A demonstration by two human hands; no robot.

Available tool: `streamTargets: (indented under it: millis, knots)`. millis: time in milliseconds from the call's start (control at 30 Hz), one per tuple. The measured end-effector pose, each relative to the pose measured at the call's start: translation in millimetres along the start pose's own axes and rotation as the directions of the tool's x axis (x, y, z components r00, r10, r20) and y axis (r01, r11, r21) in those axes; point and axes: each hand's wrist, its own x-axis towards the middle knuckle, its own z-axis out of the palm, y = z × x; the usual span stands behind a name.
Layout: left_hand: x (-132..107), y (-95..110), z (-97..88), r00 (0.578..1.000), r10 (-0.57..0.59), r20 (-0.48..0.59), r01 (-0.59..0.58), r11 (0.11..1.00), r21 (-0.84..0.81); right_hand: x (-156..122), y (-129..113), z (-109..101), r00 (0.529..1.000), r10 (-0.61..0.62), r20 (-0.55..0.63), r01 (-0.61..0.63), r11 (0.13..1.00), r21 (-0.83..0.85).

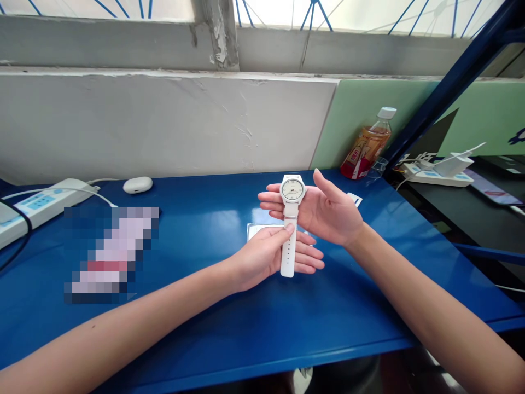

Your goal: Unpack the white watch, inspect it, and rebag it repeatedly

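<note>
A white wristwatch (292, 189) with a round pale dial lies stretched out across both palms, its long holed strap pointing toward me. My left hand (273, 249) has its thumb pressed on the strap, the fingers stretched out underneath. Behind the dial, my right hand (328, 208) is palm up with its fingers extended to the left and its thumb raised; the watch head rests over its fingers. Partly hidden behind my left hand is a flat, clear-wrapped white item (254, 230) on the blue table. The far end of the strap beyond the dial is out of sight.
On the left of the table (197, 339) are a white power strip (49, 202), a white earphone case (138, 185) and a pixelated flat object (115, 251) with a cable. A drink bottle (367, 145) leans at the back right, near a blue metal post (447, 82).
</note>
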Motion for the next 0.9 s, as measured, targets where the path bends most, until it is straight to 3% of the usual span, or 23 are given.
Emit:
streamTargets:
  millis: [433,900]
  knots:
    - [-1.3,-1.1,-1.9,0.999,-0.001,0.041,0.0,1.0,0.023,1.9,3.2,-2.5,0.998,0.06,0.001,-0.06,0.998,0.007]
    - [-0.2,-0.7,-0.6,1.0,-0.017,0.001,0.017,0.999,0.05,-1.0,-0.2,-1.6,0.999,0.027,0.036,-0.026,1.0,-0.016]
